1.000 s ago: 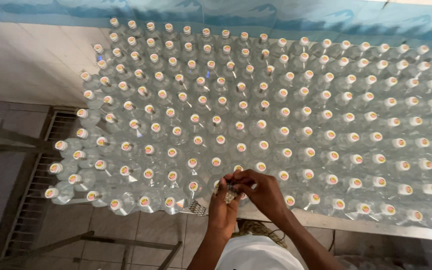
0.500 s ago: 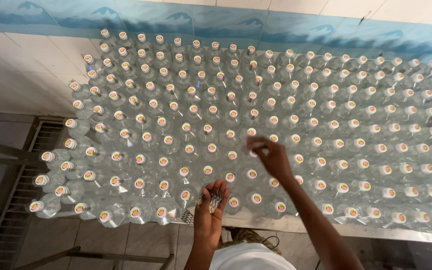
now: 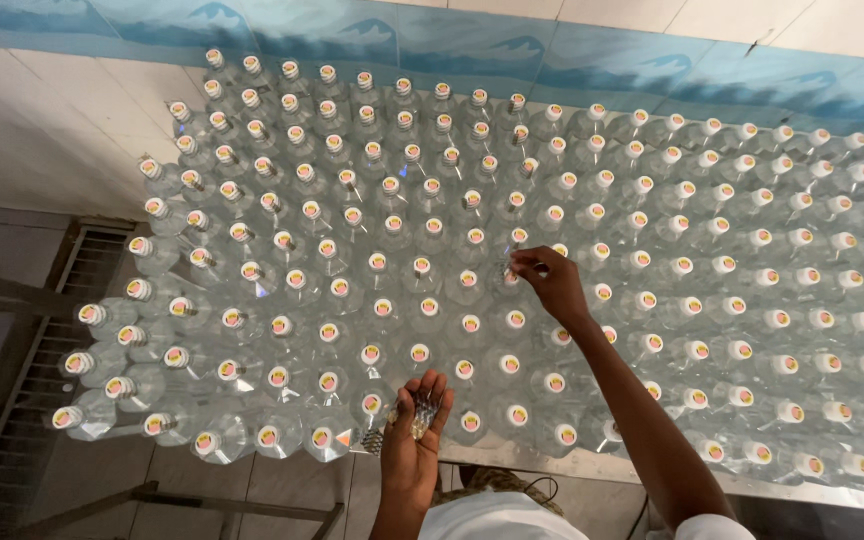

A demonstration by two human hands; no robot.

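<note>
The right hand (image 3: 552, 283) reaches out over the table, fingertips pinched on something small at the top of a bottle (image 3: 508, 277) in the middle rows. The left hand (image 3: 415, 430) rests nearer the body, palm up and cupped open, holding a few clear seals (image 3: 422, 412). Upright, capped clear bottles crowd the metal table (image 3: 592, 466).

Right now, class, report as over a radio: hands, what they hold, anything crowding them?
Left hand open, palm up, cupping small clear seal pieces. Right hand pinching at a bottle cap mid-table. Capped clear bottles packed tight all around.
</note>
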